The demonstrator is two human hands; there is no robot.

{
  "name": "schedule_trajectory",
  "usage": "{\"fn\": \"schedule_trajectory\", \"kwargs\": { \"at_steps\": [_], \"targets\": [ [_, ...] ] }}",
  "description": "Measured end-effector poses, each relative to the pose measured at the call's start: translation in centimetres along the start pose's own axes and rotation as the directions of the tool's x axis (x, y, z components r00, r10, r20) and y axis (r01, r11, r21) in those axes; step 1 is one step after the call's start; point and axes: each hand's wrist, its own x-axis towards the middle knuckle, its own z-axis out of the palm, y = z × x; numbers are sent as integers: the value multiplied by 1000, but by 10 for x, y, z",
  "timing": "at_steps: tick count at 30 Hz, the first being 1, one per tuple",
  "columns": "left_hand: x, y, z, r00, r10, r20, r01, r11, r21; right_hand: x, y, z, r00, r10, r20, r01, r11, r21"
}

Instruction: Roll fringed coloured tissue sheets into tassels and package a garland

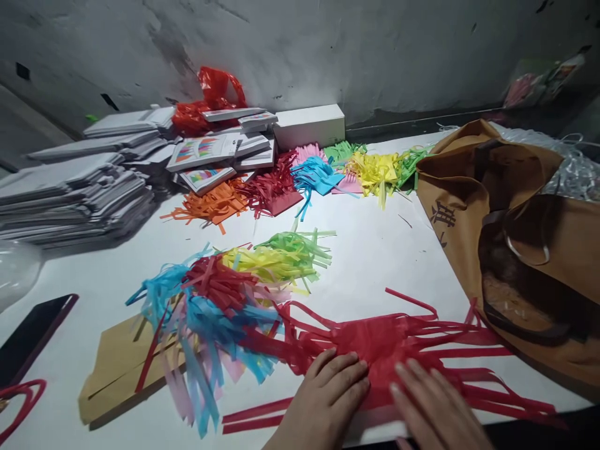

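Observation:
A sheet of red tissue paper [375, 337], cut into fringe strips at both ends, lies spread at the front of the white table. My left hand [328, 394] rests flat on its near left part, fingers stretched out. On the right part my right hand [431, 406] lies with fingers extended, slightly blurred. Neither hand grips anything. Left of the paper sits a heap of finished-looking tassels, with a blue tassel [220, 319], a dark red tassel [220, 281] and a yellow tassel [262, 262]. Some of them overlap a brown paper packet [117, 356].
Stacks of flat white packs [70, 194] stand at the left. Behind are a red plastic bag [206, 100], a white box [309, 125] and several folded fringe bundles, one orange bundle [215, 203]. A brown bag [469, 206] fills the right; a phone [32, 337] lies front left.

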Motion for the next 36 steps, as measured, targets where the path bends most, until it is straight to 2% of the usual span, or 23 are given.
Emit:
{"fn": "schedule_trajectory", "kwargs": {
  "at_steps": [3, 6, 8, 10, 13, 16, 18, 23, 27, 28, 31, 32, 34, 36],
  "targets": [
    [-3, -2, -4, 999, 42, -25, -42, 999, 16, 24, -19, 18, 997, 68, -32, -63, 989, 131],
    [-10, -2, -4, 997, 10, -74, -10, 1000, 6, 17, -13, 20, 997, 72, -9, -69, 980, 188],
    [-12, 0, -2, 982, -116, -150, 113, 993, -31, 11, -4, 17, 997, 75, 18, -77, 977, 198],
    [-8, 1, 0, 939, -291, -183, 284, 957, -65, 13, -1, 16, 988, 155, 17, -155, 968, 199],
    [9, -2, -3, 880, -468, -86, 471, 882, 14, 27, -3, 21, 958, 285, -24, -279, 950, 139],
    [28, -9, -10, 841, -540, 41, 523, 830, 195, 42, -5, 29, 909, 417, 16, -417, 904, 96],
    [38, -12, -14, 809, -578, 106, 536, 800, 271, 49, -3, 34, 885, 462, 56, -465, 883, 68],
    [47, -14, -16, 756, -627, 187, 562, 769, 306, 51, 5, 40, 907, 421, 10, -420, 907, -41],
    [45, -16, -13, 761, -620, 191, 552, 773, 313, 48, 9, 31, 897, 439, -58, -443, 885, -145],
    [45, -16, -11, 767, -615, 182, 550, 776, 309, 48, 9, 28, 909, 408, -83, -416, 897, -150],
    [45, -19, -10, 780, -601, 173, 542, 787, 294, 45, 4, 22, 982, 179, -55, -179, 984, -10],
    [46, -19, -10, 780, -600, 178, 540, 789, 292, 43, 1, 23, 993, 115, -30, -113, 992, 63],
    [47, -19, -13, 776, -603, 183, 543, 788, 290, 39, -6, 28, 996, 94, -7, -92, 982, 166],
    [48, -17, -18, 774, -619, 134, 571, 773, 277, 36, -10, 34, 988, 153, -22, -146, 970, 195]
  ]
}}
